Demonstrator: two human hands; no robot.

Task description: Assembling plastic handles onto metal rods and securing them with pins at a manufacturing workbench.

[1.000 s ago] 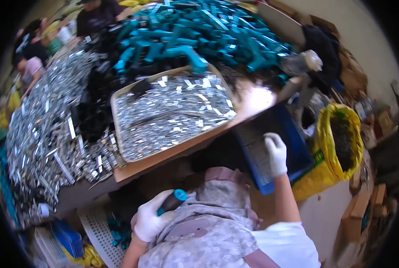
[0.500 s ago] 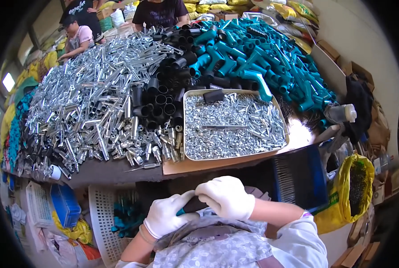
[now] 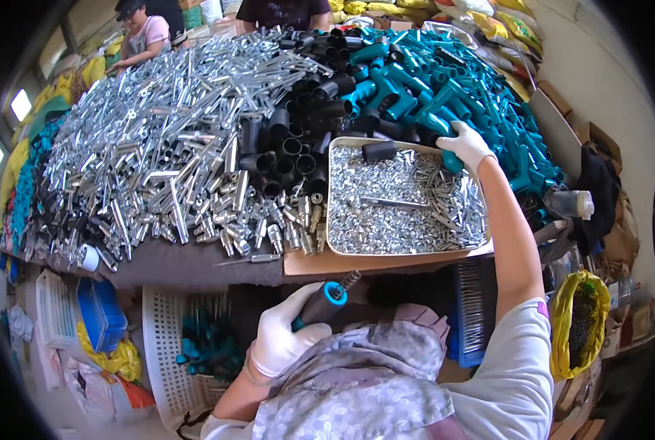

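Nearest, a seated person's patterned grey apron (image 3: 357,392) fills the bottom of the view. Just beyond it, the left hand (image 3: 289,336), in a white glove, is wrapped around a dark tube with a teal collar (image 3: 320,304); a coiled spring (image 3: 350,280) pokes out of its open end. That end points up and away to the right, a tilt that probably helps keep the spring from slipping out. The left elbow is bent, holding the tube low, just short of the table (image 3: 195,271).

To the left below the table, a white perforated basket (image 3: 167,381) holds teal pieces; to the right stands a blue bin (image 3: 471,359) of thin metal rods. Both sit within arm's reach, likely for convenience.

On the table, a shallow tray (image 3: 397,254) holds small metal parts. The right arm stretches forward past its right side, nearly straight. The right hand (image 3: 468,145), also gloved, has bent fingers touching a curved teal housing (image 3: 452,162) that leans over the tray's far corner; whether it is gripped, I cannot tell.

Farther back are heaps of silvery metal parts (image 3: 151,139), black tubes (image 3: 291,147) and teal housings (image 3: 488,121). Beyond are two co-workers and stacked sacks (image 3: 488,26).
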